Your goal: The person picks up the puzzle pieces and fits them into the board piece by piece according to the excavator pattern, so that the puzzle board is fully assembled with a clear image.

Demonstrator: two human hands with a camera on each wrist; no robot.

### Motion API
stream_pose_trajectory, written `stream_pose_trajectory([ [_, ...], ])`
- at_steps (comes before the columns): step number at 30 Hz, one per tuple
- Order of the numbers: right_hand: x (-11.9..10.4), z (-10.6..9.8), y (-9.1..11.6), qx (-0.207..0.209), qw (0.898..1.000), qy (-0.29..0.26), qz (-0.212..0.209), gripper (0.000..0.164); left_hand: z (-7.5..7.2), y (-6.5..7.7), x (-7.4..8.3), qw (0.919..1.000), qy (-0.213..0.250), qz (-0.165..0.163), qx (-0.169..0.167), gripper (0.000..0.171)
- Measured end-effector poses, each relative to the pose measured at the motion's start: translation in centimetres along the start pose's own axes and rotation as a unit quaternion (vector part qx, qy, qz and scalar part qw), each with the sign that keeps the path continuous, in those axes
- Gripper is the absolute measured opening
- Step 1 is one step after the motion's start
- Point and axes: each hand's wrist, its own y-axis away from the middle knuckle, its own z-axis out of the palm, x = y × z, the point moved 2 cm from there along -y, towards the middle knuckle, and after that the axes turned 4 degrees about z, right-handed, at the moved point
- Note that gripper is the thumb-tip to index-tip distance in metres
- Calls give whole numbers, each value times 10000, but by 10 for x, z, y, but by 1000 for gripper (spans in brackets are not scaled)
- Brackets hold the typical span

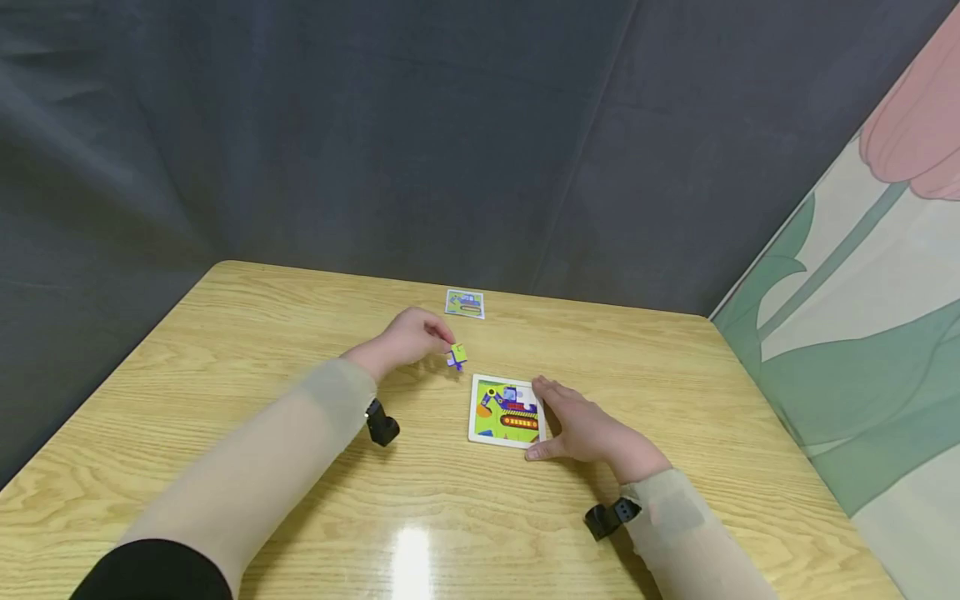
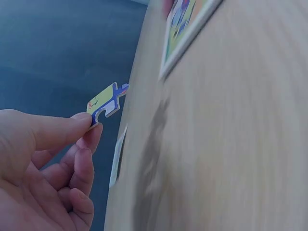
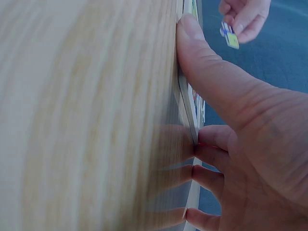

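My left hand [image 1: 415, 337] pinches a yellow-and-blue jigsaw piece [image 1: 458, 354] between thumb and fingertips. It holds the piece above the table, left of and beyond the white-framed puzzle board [image 1: 472, 415]. In the left wrist view the piece [image 2: 102, 102] shows a knob and a notch. The board carries a blue excavator picture, with a pale gap [image 1: 529, 395] at its upper right. Along the board's right edge rests my right hand [image 1: 581, 425], fingers and thumb spread, thumb by the near corner and a fingertip at the far one.
Behind the board, near the back of the wooden table [image 1: 300, 333], lies a small picture card [image 1: 465, 304] with a similar excavator. A dark curtain [image 1: 450, 150] hangs behind the table. To the right is a flower-patterned cloth [image 1: 847, 350].
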Motion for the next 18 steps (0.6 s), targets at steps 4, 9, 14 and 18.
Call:
stream_pose_trajectory([
  [4,-1,-1,1,-11,10000,5,10,112,29,-5,12,9996,163,62,-212,6],
  [9,-2,0,2,-61,10000,-58,43,113,62,-10,28,9980,181,107,-590,4],
  [14,-2,1,1,-55,10000,-72,-33,112,83,-15,40,9963,-75,219,-833,4],
  [18,-2,1,2,-63,9999,-87,-51,113,94,-16,42,9958,-160,187,-886,5],
])
